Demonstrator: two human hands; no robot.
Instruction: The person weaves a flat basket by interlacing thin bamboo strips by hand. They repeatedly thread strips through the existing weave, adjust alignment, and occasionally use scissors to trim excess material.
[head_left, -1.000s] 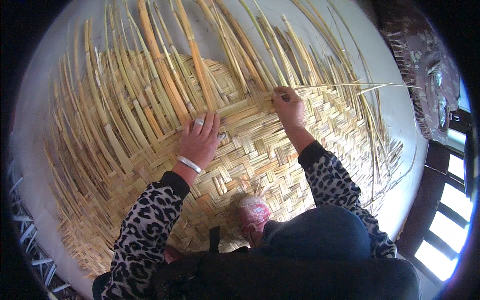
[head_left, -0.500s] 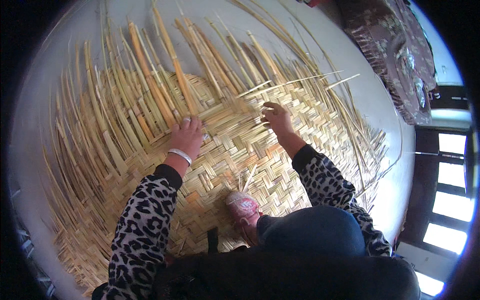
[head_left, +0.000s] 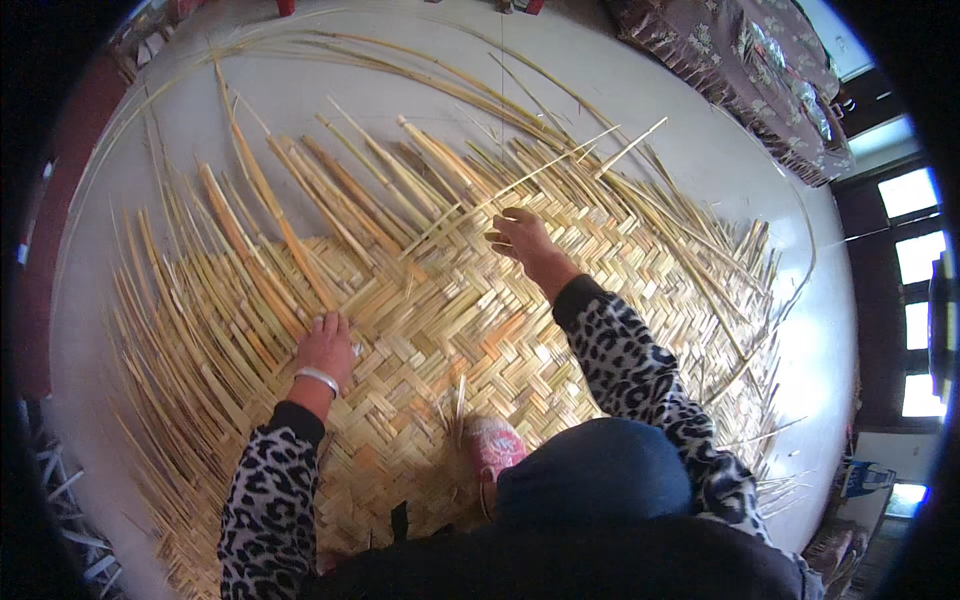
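Note:
A large mat of woven pale bamboo strips (head_left: 440, 340) lies on the light floor, with several loose strip ends fanning out at its far and left sides. My left hand (head_left: 328, 346), with a white bangle at the wrist, presses flat on the weave near the left loose strips. My right hand (head_left: 520, 238) pinches a thin bamboo strip (head_left: 560, 160) that runs up and to the right over the mat's far edge. Both sleeves have a leopard print.
My pink shoe (head_left: 492, 445) and a dark blue knee (head_left: 600, 475) rest on the near part of the mat. A patterned cloth-covered piece of furniture (head_left: 760, 70) stands at the far right. Bright windows (head_left: 915, 270) are at the right.
The view has tilted so the mat's far edge shows more. My right hand has lifted a thin strip further over the weave; my left hand has slid lower and left on the mat.

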